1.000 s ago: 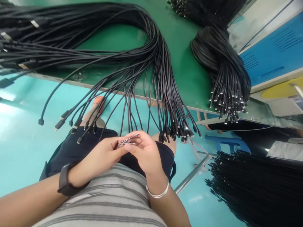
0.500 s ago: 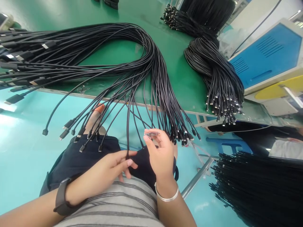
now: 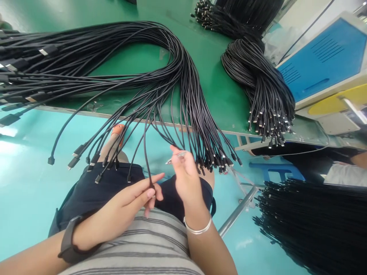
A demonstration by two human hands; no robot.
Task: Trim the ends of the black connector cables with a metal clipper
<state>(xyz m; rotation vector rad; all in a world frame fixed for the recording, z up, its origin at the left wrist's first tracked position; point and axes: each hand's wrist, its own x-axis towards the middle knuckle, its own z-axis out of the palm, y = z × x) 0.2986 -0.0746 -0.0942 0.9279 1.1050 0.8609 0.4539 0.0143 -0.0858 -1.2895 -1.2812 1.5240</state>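
Note:
My left hand (image 3: 133, 202) pinches the connector end of one black cable (image 3: 146, 152) between thumb and fingers, low over my lap. The connector itself is mostly hidden by the fingers. To its right, my raised right hand (image 3: 185, 172) grips slim silver tweezers (image 3: 181, 154), whose tip points left. That hand stays apart from the left one, close to a few hanging cables. The held cable comes from a large looped bundle of black cables (image 3: 179, 65) on the green table (image 3: 137, 59). Several loose connector ends hang over the table's front edge.
A second cable bundle (image 3: 243, 65) lies at the table's right, beside a blue and white machine (image 3: 321, 57). More cables (image 3: 312, 221) hang at the lower right, near a metal bar (image 3: 237, 212) and a blue stool (image 3: 272, 170). Part of another person (image 3: 344, 173) shows at the right edge.
My right hand has moved a little left with the tweezers, and their tip now shows more. The left hand still holds the cable end, which has shifted slightly left.

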